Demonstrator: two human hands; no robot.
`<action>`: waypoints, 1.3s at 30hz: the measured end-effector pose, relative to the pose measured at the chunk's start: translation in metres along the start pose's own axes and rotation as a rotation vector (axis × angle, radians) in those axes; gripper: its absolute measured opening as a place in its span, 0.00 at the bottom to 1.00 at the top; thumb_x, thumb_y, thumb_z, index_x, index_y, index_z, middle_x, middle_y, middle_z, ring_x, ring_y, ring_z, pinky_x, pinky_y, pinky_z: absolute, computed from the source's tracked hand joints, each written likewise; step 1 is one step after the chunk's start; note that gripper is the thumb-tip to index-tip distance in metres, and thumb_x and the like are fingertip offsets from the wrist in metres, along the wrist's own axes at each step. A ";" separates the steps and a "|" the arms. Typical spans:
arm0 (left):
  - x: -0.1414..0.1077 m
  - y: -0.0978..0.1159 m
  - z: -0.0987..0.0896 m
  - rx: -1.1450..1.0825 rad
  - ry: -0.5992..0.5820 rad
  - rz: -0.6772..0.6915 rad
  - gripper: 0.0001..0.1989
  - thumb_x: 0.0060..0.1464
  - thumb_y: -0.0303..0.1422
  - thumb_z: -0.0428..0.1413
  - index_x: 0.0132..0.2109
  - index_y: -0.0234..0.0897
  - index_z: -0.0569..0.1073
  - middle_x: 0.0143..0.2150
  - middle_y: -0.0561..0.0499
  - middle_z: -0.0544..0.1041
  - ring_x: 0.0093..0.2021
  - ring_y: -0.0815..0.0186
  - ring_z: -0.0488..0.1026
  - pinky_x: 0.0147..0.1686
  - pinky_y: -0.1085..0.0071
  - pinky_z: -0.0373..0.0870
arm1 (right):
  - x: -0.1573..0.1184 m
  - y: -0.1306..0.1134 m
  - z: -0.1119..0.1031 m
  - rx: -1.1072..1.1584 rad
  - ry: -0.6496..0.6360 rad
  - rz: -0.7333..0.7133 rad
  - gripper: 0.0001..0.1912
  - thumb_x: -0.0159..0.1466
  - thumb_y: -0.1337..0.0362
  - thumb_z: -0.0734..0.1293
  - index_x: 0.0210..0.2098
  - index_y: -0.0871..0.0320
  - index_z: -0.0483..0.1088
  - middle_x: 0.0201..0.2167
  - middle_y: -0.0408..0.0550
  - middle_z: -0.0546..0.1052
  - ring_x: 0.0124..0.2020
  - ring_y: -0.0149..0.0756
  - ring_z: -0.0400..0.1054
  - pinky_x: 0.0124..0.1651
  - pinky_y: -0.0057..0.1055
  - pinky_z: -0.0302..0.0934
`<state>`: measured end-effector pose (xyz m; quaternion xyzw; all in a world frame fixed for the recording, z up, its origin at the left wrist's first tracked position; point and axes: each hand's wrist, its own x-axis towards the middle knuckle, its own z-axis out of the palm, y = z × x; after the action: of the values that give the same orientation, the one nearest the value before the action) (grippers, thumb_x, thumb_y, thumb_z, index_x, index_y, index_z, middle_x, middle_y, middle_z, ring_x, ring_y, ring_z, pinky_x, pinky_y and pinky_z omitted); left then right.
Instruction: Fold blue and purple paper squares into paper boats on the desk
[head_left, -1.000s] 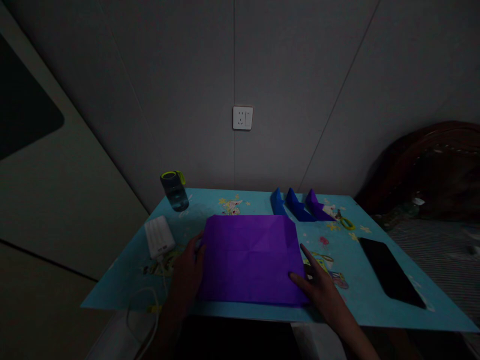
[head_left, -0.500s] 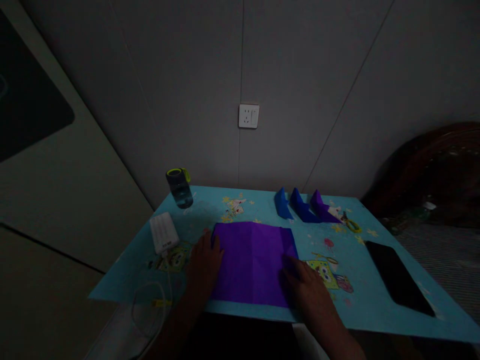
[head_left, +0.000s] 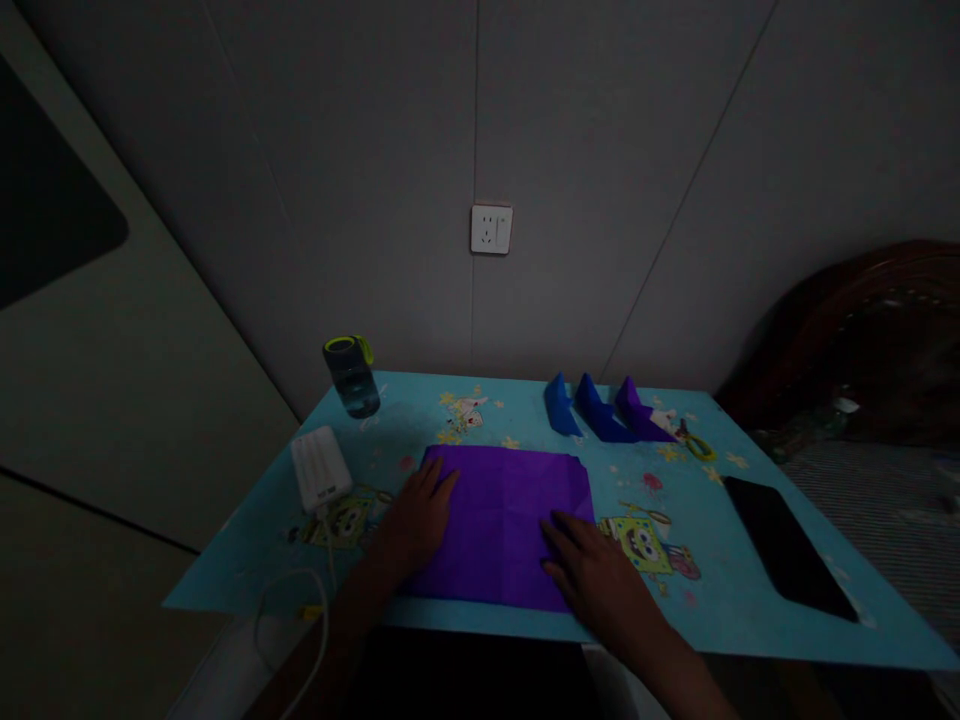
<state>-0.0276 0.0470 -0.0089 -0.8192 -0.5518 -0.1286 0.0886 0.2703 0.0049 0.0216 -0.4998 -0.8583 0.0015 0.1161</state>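
Note:
A creased sheet of purple paper [head_left: 499, 530] lies flat near the front edge of the table. My left hand [head_left: 422, 510] rests on its left side, fingers apart and pointing toward the upper left corner. On the right side of the sheet, my right hand [head_left: 589, 565] lies with spread fingers touching the paper. Beyond the sheet stand three folded paper boats: a blue one [head_left: 560, 408], a dark blue one [head_left: 600, 412] and a purple one [head_left: 639, 415].
Scissors [head_left: 699, 446] with yellow handles lie right of the boats. A black tablet [head_left: 787, 550] is at the table's right. To the left are a water bottle [head_left: 352, 380] and a white power bank [head_left: 321, 468] with a cable [head_left: 330, 550]. A wall socket [head_left: 491, 229] is behind.
My right hand has moved slightly left, further onto the paper. My left hand's fingers have shifted a little up and right, spreading over the sheet's left edge. The view has shifted slightly.

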 end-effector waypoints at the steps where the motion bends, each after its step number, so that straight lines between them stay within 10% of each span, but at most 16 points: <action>1: 0.000 0.000 -0.001 -0.016 0.001 -0.006 0.23 0.64 0.30 0.46 0.64 0.35 0.64 0.67 0.35 0.62 0.67 0.51 0.59 0.61 0.50 0.61 | 0.009 0.004 -0.003 0.025 -0.007 0.030 0.22 0.68 0.58 0.62 0.60 0.53 0.66 0.56 0.56 0.72 0.52 0.48 0.70 0.54 0.44 0.64; 9: 0.006 0.011 -0.030 -0.018 -0.062 -0.067 0.21 0.61 0.35 0.51 0.60 0.37 0.70 0.62 0.36 0.69 0.64 0.47 0.62 0.64 0.42 0.48 | 0.074 0.057 -0.005 0.038 -0.082 0.439 0.21 0.67 0.53 0.62 0.52 0.62 0.70 0.43 0.59 0.74 0.40 0.45 0.73 0.42 0.35 0.61; 15: 0.025 0.041 -0.041 0.050 -0.084 -0.102 0.17 0.60 0.23 0.47 0.52 0.30 0.75 0.61 0.33 0.69 0.64 0.48 0.62 0.64 0.46 0.50 | 0.075 0.067 0.009 0.051 0.040 0.363 0.24 0.66 0.53 0.65 0.55 0.61 0.70 0.44 0.58 0.74 0.44 0.45 0.71 0.48 0.35 0.60; 21: 0.023 0.069 -0.030 -0.168 -0.080 0.019 0.25 0.64 0.44 0.47 0.66 0.44 0.62 0.70 0.41 0.58 0.68 0.48 0.55 0.63 0.43 0.51 | 0.071 0.060 0.009 -0.035 0.092 0.337 0.20 0.66 0.56 0.65 0.56 0.56 0.71 0.53 0.59 0.72 0.51 0.49 0.67 0.53 0.40 0.59; 30: 0.015 0.062 -0.023 -0.208 -0.128 0.045 0.27 0.63 0.43 0.49 0.67 0.50 0.58 0.71 0.45 0.56 0.70 0.49 0.49 0.65 0.40 0.44 | 0.060 0.042 0.021 -0.017 0.078 0.067 0.24 0.71 0.54 0.58 0.58 0.64 0.69 0.59 0.61 0.71 0.61 0.49 0.63 0.63 0.46 0.53; 39: -0.002 0.044 -0.022 -0.173 -0.090 0.011 0.27 0.63 0.42 0.49 0.67 0.47 0.59 0.71 0.42 0.56 0.70 0.47 0.51 0.63 0.43 0.53 | 0.045 0.035 0.027 0.013 -0.015 0.218 0.35 0.71 0.47 0.52 0.68 0.68 0.53 0.69 0.64 0.54 0.70 0.48 0.47 0.69 0.51 0.39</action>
<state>0.0105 0.0224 0.0110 -0.8317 -0.5378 -0.1382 -0.0065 0.2734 0.0643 -0.0002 -0.5895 -0.7996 0.0234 0.1121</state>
